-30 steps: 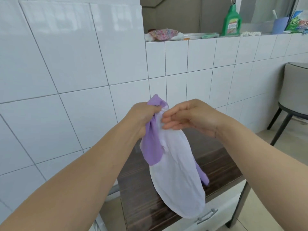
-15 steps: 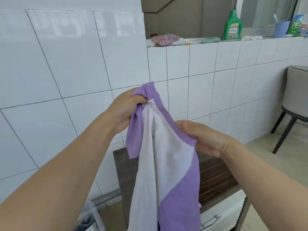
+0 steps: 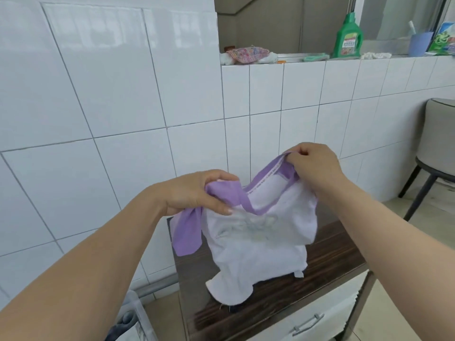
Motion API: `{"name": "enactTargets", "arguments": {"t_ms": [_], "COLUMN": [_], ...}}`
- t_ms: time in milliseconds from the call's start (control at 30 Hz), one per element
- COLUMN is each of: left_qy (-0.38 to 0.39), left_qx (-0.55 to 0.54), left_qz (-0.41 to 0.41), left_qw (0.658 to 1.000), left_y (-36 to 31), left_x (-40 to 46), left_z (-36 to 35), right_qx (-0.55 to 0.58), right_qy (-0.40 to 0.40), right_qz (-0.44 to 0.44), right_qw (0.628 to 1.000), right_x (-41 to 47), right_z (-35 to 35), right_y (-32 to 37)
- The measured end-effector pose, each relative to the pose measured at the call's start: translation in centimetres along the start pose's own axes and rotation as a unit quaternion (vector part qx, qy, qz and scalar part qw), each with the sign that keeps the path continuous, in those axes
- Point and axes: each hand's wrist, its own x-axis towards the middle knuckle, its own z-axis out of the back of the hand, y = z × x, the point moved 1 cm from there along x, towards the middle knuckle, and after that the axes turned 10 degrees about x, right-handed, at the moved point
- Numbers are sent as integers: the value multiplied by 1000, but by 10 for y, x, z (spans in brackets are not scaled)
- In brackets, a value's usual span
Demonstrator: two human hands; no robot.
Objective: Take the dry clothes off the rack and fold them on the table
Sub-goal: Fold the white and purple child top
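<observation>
Gripping the purple-trimmed white shirt [image 3: 261,232] at centre frame, the left hand [image 3: 197,193] and right hand [image 3: 315,163] are pinching its shoulders, its hem touching the table [image 3: 332,262].

Home laundry nook, white tiled wall [image 3: 110,94], detergent bottle [image 3: 347,38]

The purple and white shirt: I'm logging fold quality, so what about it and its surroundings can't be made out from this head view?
- Shirt: faint chest print is too pale to read; right sleeve is hidden behind the right hand.
- Left hand: fingertips are buried in the purple sleeve.
- Dark wooden table: the near edge is cut off by the frame, and the shirt covers its middle.
- Drying rack: not in view.
- Green bottle: label is too small.
</observation>
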Motion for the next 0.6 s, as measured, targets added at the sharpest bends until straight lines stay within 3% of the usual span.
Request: {"name": "enactTargets", "arguments": {"t_ms": [67,133,200,300,367,433,467,500,567,600], "left_qy": [8,-42,-54,33,62,-27,-118,-238,-461,-475], "left_qx": [-75,-155,-152,37,241,394,426,417,370,400], "left_qz": [-6,-5,-35,-51,-18,0,-14,-50,-154,-149], "left_qw": [997,987,986,997,968,919,897,876,792,770], "left_y": [-2,0,3,-3,-6,-9,-10,-13,-23,-30], "left_x": [1,4,6,2,5,7,8,8,5,6], "left_z": [-5,-3,1,-3,-5,0,7,11,11,11], "right_qx": [-2,-77,-167,-183,-184,-214,-207,-171,-39,-7], "right_qy": [-11,1,22,-20,-71,-81,-87,-107,-175,-177], "right_qz": [4,28,56,47,23,5,13,33,102,130], "right_qw": [1000,997,984,982,980,973,974,979,979,976], "right_x": [3,7,9,11,15,17,17,16,10,8], "right_z": [6,12,13,15,21,29,31,31,27,24], "right_y": [4,1,-6,-18,-25,-27,-26,-23,-8,-2]}}
